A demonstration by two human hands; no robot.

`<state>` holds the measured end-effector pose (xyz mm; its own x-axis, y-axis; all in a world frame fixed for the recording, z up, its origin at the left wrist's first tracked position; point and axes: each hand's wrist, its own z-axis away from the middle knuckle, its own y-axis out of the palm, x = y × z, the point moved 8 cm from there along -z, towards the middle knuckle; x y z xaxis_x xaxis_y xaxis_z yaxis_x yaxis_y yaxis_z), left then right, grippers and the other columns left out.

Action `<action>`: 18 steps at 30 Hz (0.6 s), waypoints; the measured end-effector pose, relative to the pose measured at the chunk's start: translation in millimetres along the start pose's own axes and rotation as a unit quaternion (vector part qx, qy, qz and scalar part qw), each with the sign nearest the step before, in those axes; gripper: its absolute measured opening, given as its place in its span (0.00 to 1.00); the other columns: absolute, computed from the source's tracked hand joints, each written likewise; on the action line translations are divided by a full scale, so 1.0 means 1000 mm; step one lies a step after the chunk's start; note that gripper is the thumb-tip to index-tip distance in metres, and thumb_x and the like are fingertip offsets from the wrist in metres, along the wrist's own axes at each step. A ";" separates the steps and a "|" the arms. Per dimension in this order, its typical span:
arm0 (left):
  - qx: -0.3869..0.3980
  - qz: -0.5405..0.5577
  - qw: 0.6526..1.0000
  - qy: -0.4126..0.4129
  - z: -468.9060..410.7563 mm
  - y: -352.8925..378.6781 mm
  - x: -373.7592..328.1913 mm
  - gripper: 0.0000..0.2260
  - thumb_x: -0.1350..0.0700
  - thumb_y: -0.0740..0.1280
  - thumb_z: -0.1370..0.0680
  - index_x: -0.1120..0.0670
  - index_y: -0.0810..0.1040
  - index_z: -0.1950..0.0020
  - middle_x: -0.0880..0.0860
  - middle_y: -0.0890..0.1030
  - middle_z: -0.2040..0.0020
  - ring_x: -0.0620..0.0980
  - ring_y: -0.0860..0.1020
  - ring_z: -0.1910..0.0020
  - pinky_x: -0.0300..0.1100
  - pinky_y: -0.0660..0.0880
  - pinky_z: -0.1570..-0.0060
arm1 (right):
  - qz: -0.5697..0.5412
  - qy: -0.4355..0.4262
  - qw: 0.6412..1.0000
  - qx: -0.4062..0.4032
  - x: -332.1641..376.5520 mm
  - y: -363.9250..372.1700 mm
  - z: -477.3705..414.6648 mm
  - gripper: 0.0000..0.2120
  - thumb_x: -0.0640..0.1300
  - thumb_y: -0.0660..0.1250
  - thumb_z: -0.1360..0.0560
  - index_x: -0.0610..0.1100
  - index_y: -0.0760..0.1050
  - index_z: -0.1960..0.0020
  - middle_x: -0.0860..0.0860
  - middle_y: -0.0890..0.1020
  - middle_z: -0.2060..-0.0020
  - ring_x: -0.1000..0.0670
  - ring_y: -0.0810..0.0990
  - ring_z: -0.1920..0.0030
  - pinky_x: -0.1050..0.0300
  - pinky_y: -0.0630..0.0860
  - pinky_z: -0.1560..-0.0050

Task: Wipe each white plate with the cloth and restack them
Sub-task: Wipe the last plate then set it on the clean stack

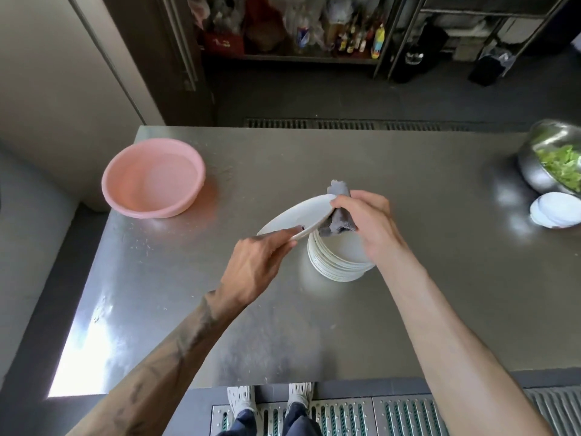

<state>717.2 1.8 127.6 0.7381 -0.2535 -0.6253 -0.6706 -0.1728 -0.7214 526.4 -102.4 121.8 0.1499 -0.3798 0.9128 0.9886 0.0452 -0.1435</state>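
My left hand (257,262) grips the near rim of a white plate (295,215), which is tilted up above the steel table. My right hand (367,221) holds a grey cloth (336,220) folded around the plate's far right rim, with cloth showing both above and below the edge. Just below the raised plate, a stack of several white plates (338,262) stands on the table, partly hidden by my right wrist.
A pink plastic basin (154,177) sits at the table's back left. A steel bowl of green leaves (553,158) stands at the right edge, with a small stack of white dishes (555,210) in front of it. Shelves with bottles lie beyond the steel table (408,309).
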 end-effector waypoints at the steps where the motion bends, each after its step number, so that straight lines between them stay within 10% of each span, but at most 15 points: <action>1: 0.024 0.009 1.000 0.003 -0.004 0.011 -0.004 0.13 0.48 0.62 0.15 0.45 0.79 0.33 0.37 0.79 0.41 0.42 0.80 0.48 0.35 0.72 0.59 | 0.012 -0.004 1.000 -0.018 -0.003 -0.013 -0.001 0.08 0.38 0.72 0.32 0.34 0.74 0.62 0.48 0.73 0.73 0.48 0.69 0.70 0.60 0.70 0.66; 9: 0.022 -0.056 0.997 -0.044 -0.027 0.081 -0.025 0.24 0.45 0.71 0.22 0.55 0.78 0.29 0.56 0.72 0.24 0.60 0.67 0.23 0.64 0.63 0.28 | -0.016 0.001 0.990 -0.138 -0.042 -0.096 -0.010 0.13 0.31 0.68 0.33 0.46 0.71 0.69 0.52 0.72 0.71 0.50 0.68 0.70 0.63 0.65 0.70; 13: 0.073 0.033 0.979 -0.185 -0.028 0.118 -0.015 0.40 0.45 0.74 0.24 0.56 0.60 0.18 0.61 0.52 0.17 0.61 0.60 0.20 0.54 0.66 0.27 | -0.032 -0.005 0.986 -0.161 -0.065 -0.118 -0.016 0.09 0.31 0.69 0.31 0.44 0.75 0.61 0.54 0.76 0.70 0.51 0.71 0.70 0.63 0.68 0.69; 18: 0.076 0.063 0.974 -0.202 -0.030 0.145 -0.009 0.45 0.50 0.79 0.26 0.53 0.56 0.17 0.56 0.53 0.16 0.52 0.58 0.19 0.31 0.56 0.31 | -0.007 -0.008 0.984 -0.178 -0.079 -0.127 -0.022 0.12 0.37 0.68 0.38 0.49 0.77 0.57 0.56 0.76 0.71 0.47 0.70 0.73 0.59 0.68 0.74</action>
<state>611.3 -49.1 37.8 0.6401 0.1368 -0.7560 -0.7620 -0.0131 -0.6475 388.4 -98.8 59.5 0.1391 -0.3628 0.9214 0.9234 -0.2885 -0.2530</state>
